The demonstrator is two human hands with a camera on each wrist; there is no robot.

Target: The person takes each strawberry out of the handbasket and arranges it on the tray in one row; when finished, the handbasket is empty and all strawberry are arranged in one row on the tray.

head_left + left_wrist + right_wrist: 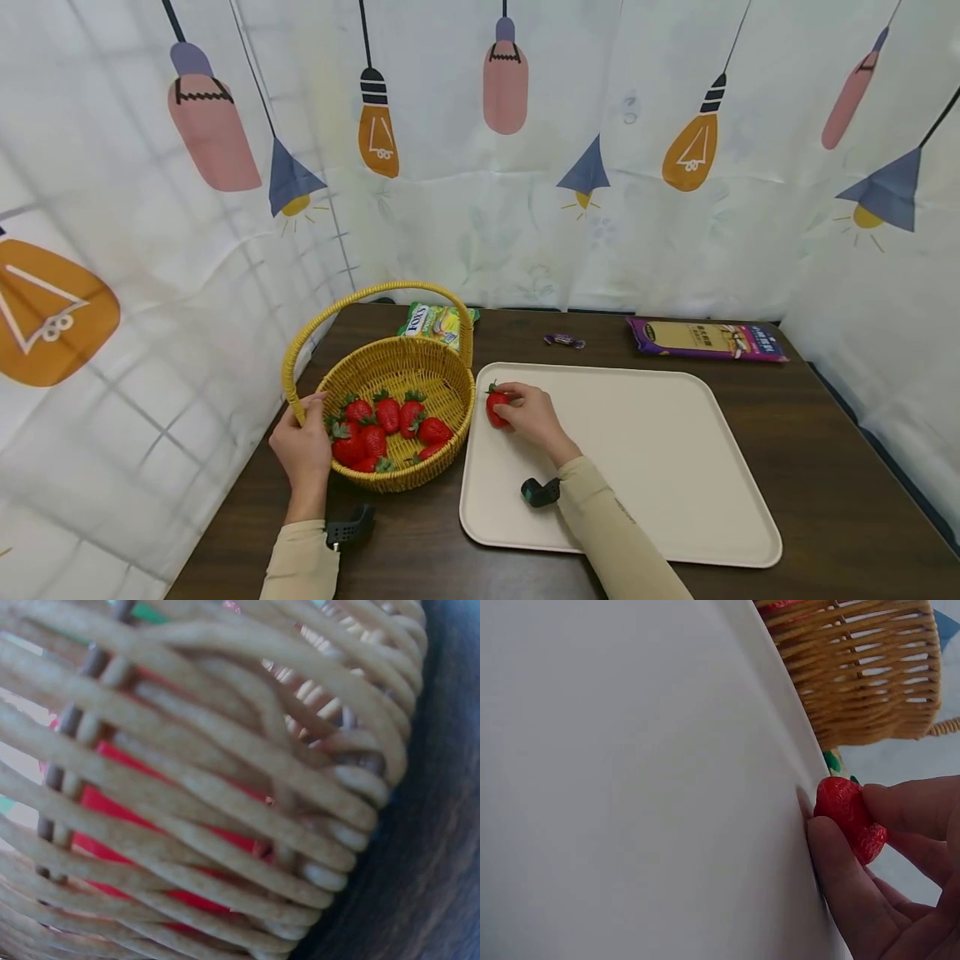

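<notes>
A yellow wicker basket [408, 360] with a tall arched handle stands at the left, several red strawberries [387, 414] lying inside. My left hand [302, 450] holds it by the left rim, at the foot of the handle. In the left wrist view the woven wall [202, 787] fills most of the frame, with red showing through the gaps. Between thumb and fingers my right hand [534, 418] pinches a single strawberry [847, 817], green leaves up in the head view. That strawberry is close over the left side of a cream tray [622, 450].
Behind the basket lies a green and yellow snack packet [438, 323]. A small purple wrapped candy [564, 341] is on the dark table [847, 483] beyond the tray, and a long purple and yellow package [707, 340] lies at the back right. Printed curtains [465, 225] border the table.
</notes>
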